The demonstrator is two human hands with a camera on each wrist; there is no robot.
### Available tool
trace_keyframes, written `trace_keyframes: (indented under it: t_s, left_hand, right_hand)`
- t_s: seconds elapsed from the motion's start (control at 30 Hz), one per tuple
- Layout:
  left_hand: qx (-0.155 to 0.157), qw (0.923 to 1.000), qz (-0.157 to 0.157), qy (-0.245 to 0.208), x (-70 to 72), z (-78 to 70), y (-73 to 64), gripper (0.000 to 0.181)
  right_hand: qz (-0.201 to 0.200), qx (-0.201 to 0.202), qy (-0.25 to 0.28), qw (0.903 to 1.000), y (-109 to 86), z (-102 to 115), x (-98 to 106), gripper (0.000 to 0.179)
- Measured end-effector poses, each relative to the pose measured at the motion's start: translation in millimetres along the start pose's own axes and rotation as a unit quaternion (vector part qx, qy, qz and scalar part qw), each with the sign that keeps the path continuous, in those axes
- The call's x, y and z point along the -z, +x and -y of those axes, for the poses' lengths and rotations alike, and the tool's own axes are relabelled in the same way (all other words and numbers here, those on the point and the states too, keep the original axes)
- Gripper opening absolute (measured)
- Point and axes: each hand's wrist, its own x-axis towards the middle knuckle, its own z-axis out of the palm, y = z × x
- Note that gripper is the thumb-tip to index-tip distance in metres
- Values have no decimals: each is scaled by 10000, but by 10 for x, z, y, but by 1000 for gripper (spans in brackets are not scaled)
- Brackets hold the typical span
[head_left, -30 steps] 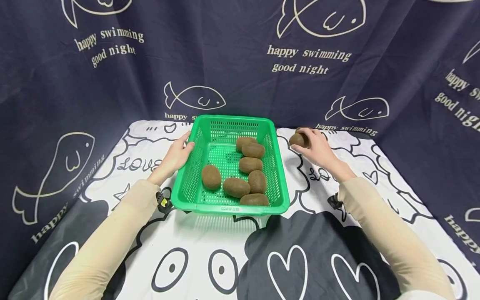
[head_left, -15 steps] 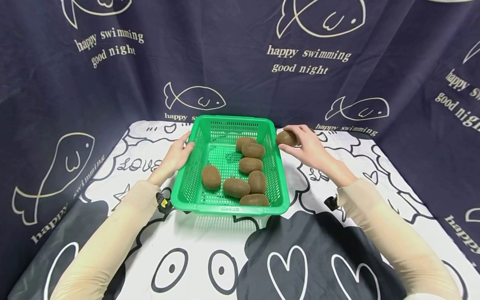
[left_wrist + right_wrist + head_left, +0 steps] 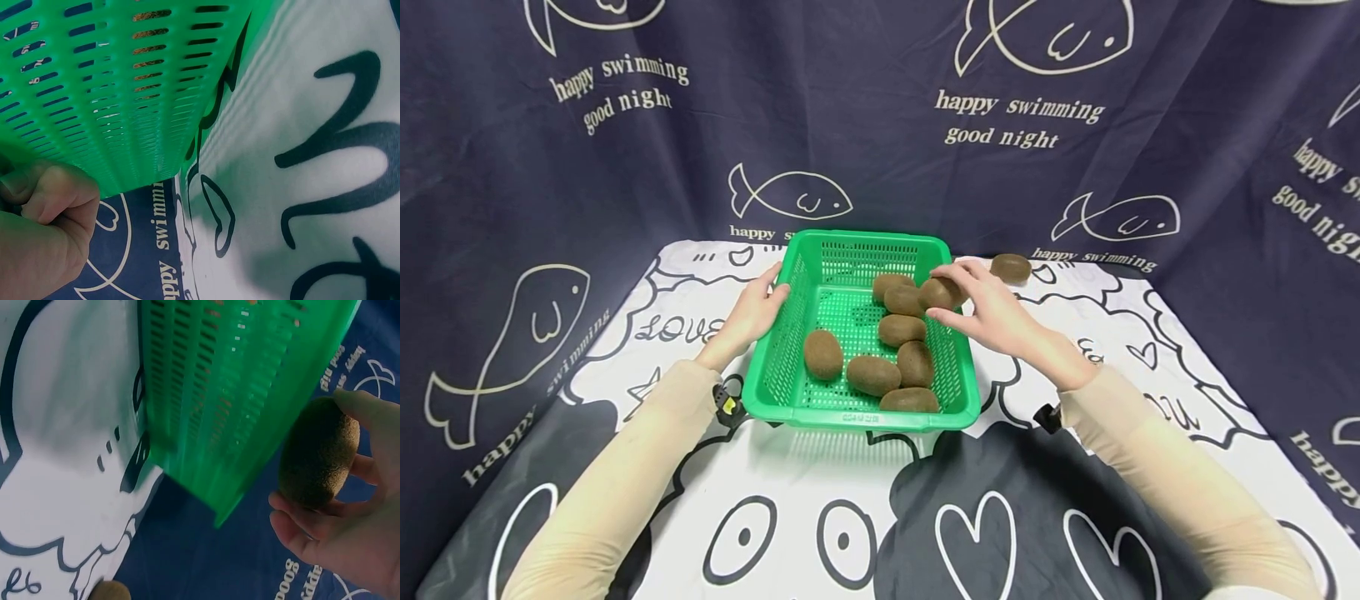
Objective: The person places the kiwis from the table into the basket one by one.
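A brown kiwi (image 3: 942, 294) is held between the thumb and fingers of my right hand (image 3: 992, 315), over the right rim of the green basket (image 3: 857, 419). The right wrist view shows that held kiwi (image 3: 319, 453) beside the basket's outer wall, level with its rim. My left hand (image 3: 751, 310) grips the basket's left rim; in the left wrist view its fingers (image 3: 59, 187) curl over the edge. Inside the basket, several kiwis lie mostly along the right side, one kiwi (image 3: 823, 355) standing apart at the left.
One more kiwi (image 3: 1011, 267) lies on the white patterned cloth (image 3: 805, 475) behind the basket's right side, near the dark curtain (image 3: 880, 108) with fish drawings. Dark patches of the cloth spread in front of the basket.
My right hand has carried the kiwi leftward from the cloth to above the basket's right rim, uncovering the other kiwi behind. My left hand and the basket have stayed put.
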Motion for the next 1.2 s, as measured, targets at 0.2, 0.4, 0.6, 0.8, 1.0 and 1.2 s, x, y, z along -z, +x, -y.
trace_keyframes:
  t_s: [0.2, 0.4, 0.6, 0.8, 1.0, 1.2]
  left_hand:
    - [-48, 10000, -42, 2, 3, -18, -20, 57]
    - [-66, 9999, -52, -61, 12, -23, -18, 57]
    - [-10, 10000, -18, -93, 6, -16, -23, 57]
    - [8, 9999, -7, -108, -7, -7, -21, 57]
    - [-15, 10000, -29, -88, -1, -6, -17, 57]
    - [19, 10000, -18, -43, 0, -12, -22, 57]
  right_hand:
    - [51, 343, -81, 9994, 7, 90, -92, 49]
    - [233, 441, -219, 9985, 32, 172, -163, 51]
    - [483, 467, -297, 9973, 38, 258, -232, 52]
    - [745, 460, -362, 9955, 36, 314, -285, 51]
    - [977, 403, -417, 9935, 54, 341, -322, 48]
    - [1162, 446, -419, 9913, 53, 352, -360, 47]
